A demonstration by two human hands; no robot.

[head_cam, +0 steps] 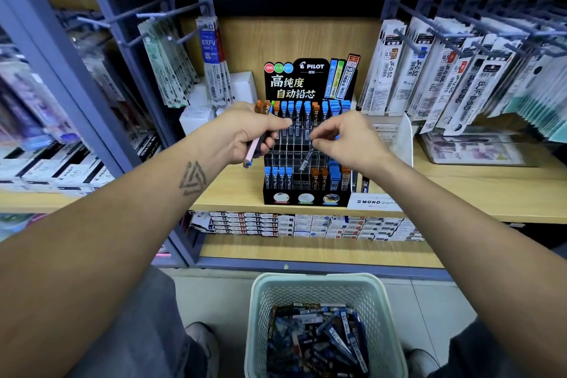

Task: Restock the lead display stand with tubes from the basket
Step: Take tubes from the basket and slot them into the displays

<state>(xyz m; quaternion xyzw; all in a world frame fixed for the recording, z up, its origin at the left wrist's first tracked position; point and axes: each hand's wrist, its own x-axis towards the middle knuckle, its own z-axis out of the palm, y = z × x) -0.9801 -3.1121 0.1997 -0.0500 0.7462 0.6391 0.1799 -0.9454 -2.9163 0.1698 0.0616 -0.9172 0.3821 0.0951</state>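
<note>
The black Pilot lead display stand (306, 196) sits on the wooden shelf, its top and bottom rows partly filled with blue- and orange-capped tubes, its middle slots empty. My left hand (250, 132) grips a bundle of lead tubes (262, 109) with orange caps up and pink ends down, just left of the stand. My right hand (343, 138) pinches a single dark lead tube (307, 156), tilted, over the empty middle slots. On the floor below stands a pale green basket (264, 310) holding several loose tubes.
Refill packs hang from pegs at the left (171, 70) and right (460, 77) of the stand. A white Mono box (372, 202) sits at the stand's right foot. Stacked small boxes (306, 225) fill the shelf underneath. My shoes flank the basket.
</note>
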